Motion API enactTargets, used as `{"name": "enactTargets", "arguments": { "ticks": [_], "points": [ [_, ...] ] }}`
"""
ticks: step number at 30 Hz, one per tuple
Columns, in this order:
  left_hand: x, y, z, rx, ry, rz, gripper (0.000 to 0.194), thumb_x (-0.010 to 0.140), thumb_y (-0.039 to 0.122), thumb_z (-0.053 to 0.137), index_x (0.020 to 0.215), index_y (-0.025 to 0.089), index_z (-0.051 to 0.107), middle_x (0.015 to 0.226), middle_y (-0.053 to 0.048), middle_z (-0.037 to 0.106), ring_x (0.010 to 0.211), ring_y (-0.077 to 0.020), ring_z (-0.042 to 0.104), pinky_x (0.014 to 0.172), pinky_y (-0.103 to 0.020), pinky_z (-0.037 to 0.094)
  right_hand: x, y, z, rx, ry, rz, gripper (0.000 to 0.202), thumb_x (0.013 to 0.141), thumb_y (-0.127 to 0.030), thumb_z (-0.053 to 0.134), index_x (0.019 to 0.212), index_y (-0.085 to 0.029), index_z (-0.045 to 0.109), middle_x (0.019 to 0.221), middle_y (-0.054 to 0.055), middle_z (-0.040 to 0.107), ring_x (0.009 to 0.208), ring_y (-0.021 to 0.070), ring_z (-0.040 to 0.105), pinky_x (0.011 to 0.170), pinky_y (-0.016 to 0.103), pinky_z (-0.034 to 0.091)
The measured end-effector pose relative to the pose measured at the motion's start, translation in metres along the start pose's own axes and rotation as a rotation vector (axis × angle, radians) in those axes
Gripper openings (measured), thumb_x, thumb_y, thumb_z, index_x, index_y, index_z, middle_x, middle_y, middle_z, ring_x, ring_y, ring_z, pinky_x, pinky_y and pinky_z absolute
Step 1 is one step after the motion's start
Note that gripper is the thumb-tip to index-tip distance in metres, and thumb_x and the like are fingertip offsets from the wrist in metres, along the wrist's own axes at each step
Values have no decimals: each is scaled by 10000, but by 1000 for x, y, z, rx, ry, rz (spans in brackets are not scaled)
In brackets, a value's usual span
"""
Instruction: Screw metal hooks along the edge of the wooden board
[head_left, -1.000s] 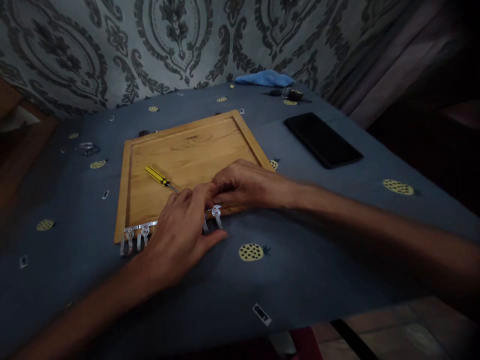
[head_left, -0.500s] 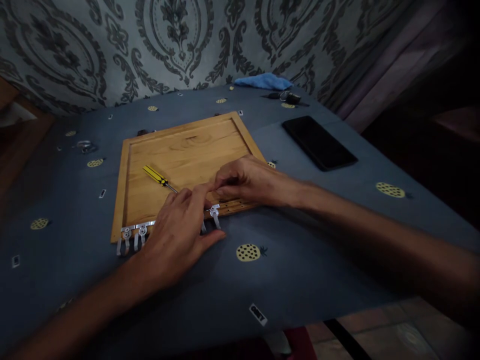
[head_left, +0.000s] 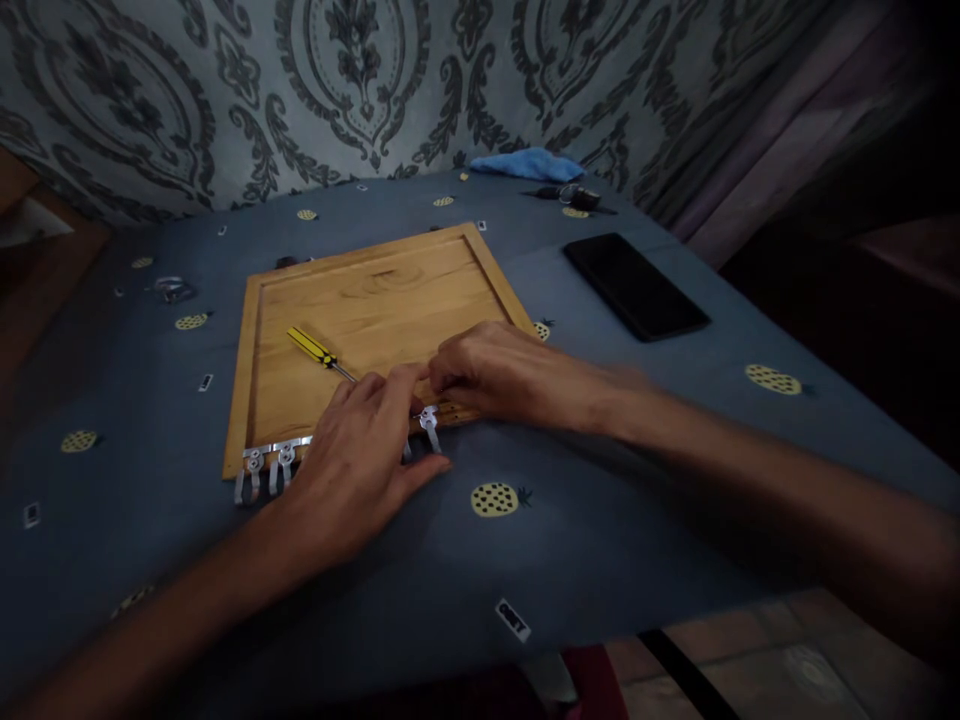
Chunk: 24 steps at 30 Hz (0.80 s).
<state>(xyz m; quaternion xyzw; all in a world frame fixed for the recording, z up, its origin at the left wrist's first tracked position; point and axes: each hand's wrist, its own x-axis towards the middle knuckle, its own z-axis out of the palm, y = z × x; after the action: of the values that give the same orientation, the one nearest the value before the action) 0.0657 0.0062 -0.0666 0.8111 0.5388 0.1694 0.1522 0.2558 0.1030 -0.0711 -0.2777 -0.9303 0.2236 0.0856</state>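
Observation:
A framed wooden board (head_left: 375, 300) lies on the cloth-covered table. Along its near edge runs a metal hook strip (head_left: 285, 452), its hooks hanging over the edge. My left hand (head_left: 360, 450) lies over the middle of the strip, fingers on the board and thumb stretched out below the edge. My right hand (head_left: 495, 370) is closed at the near edge of the board, right of the strip's end, its fingertips curled together beside my left fingers; what they pinch is hidden. A yellow and black screwdriver (head_left: 311, 346) rests on the board, its tip hidden by my left hand.
A black phone (head_left: 636, 286) lies right of the board. Behind it are a blue cloth (head_left: 529, 164) and some dark keys (head_left: 574, 195). A small shiny metal object (head_left: 172, 289) lies at the left. The patterned tablecloth (head_left: 600, 560) ends at the front edge.
My right hand has shifted slightly down, its knuckles now lower over the board's near edge. My left hand has stayed on the strip.

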Motion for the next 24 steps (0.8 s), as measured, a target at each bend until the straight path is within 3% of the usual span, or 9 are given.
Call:
{"name": "enactTargets", "arguments": {
  "ticks": [5,8,11,15,19,24],
  "points": [
    [-1,0,1,3,-4,-1,621,790,255,779,1280,228,399,1078,-64,662,1023,-297,604,890,-472,479,-3,-3,0,-91,-22,24,145,820,-89,571,798,-190,672,793,17,641,711,140,537,626,278,312],
    [-2,-1,1,-5,2,-5,643,791,279,781,1297,248,386,1084,-60,660,1025,-296,602,904,-489,478,-4,-4,-1,-32,12,50,147,801,-66,577,818,-170,678,814,30,658,742,147,568,647,274,346],
    [-2,-2,2,-15,12,-2,629,800,277,772,1296,271,386,1094,-52,663,1022,-290,604,886,-477,488,-11,-6,5,147,186,100,185,773,-40,587,864,-154,701,801,25,672,730,140,601,658,263,403],
    [-3,-2,2,-5,17,-14,648,787,262,782,1303,278,390,1087,-31,689,1033,-280,616,880,-452,497,-25,-14,21,552,468,99,104,803,-113,618,845,-153,705,754,0,658,631,102,589,580,230,439],
    [-3,-1,3,1,28,-53,653,771,249,789,1301,281,408,1096,-14,700,1062,-265,621,904,-435,504,-33,-24,36,789,521,119,78,803,-135,641,822,-158,713,750,-7,682,615,88,594,559,211,453],
    [-2,0,4,7,43,-75,681,739,252,818,1291,282,421,1075,-13,700,1054,-268,620,901,-442,511,-33,-24,46,728,545,82,103,799,-100,650,839,-165,720,773,-10,710,663,93,639,596,200,478]
  ]
}}
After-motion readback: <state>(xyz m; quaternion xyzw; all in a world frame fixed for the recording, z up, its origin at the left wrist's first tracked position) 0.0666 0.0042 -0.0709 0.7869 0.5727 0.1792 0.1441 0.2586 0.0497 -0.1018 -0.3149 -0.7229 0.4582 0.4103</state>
